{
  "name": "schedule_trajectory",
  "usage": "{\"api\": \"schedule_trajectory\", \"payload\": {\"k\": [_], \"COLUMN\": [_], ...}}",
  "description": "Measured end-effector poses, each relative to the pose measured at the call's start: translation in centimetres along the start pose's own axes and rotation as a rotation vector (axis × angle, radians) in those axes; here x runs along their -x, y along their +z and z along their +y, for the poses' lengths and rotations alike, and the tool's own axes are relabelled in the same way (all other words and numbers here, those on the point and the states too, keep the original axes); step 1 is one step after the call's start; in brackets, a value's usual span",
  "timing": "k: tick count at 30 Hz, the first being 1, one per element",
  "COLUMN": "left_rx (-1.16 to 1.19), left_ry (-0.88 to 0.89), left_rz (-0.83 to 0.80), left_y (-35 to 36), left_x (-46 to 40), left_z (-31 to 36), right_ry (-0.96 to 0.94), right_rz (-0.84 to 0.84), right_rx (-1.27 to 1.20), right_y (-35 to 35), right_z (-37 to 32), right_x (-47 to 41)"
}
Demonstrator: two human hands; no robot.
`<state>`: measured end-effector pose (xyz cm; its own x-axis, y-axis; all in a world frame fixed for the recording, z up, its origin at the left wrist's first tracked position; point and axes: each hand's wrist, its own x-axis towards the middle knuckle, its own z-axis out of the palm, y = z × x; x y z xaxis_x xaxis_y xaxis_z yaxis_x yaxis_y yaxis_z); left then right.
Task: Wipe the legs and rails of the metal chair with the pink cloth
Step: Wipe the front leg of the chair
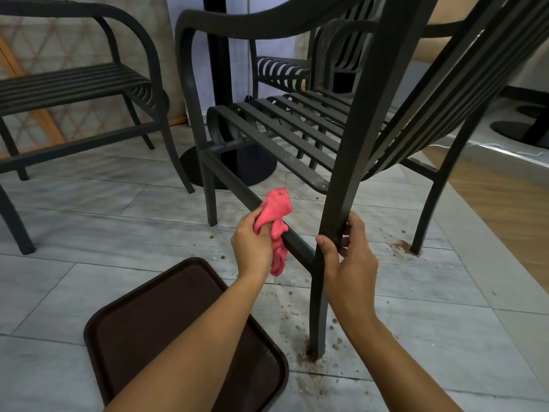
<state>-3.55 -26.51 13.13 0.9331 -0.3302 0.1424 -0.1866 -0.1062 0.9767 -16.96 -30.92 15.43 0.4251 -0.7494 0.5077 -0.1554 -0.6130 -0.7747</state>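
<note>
A dark metal chair point(300, 126) with a slatted seat fills the middle and right of the view. My left hand point(252, 242) grips the pink cloth point(276, 221), which is wrapped over the low side rail point(234, 185) close to where it meets the near leg. My right hand point(350, 263) is closed around that near leg point(319, 307), just beside the rail joint. The cloth's loose end hangs below the rail.
A brown tray point(142, 328) lies on the tiled floor under my left forearm. Another dark metal chair point(77, 84) stands at the left. A round black table base point(228, 166) sits behind the chair. Rust-coloured crumbs point(306, 356) dot the floor around the leg feet.
</note>
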Motion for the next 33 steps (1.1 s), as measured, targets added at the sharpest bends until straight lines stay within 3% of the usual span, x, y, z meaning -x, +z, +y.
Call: {"api": "schedule_trajectory", "payload": {"k": [13,33], "left_rx": [0.109,0.145], "left_ry": [-0.050,-0.095], "left_rz": [0.042,-0.045], "left_y": [1.4,1.4], "left_x": [5.0,8.7], "left_z": [0.2,1.0], "right_ry": [0.007,0.020], "right_rz": [0.013,0.004], "right_rx": [-0.003,-0.034], "right_y": [0.0,0.1], "right_z": [0.1,0.0], "right_x": [0.1,0.1]}}
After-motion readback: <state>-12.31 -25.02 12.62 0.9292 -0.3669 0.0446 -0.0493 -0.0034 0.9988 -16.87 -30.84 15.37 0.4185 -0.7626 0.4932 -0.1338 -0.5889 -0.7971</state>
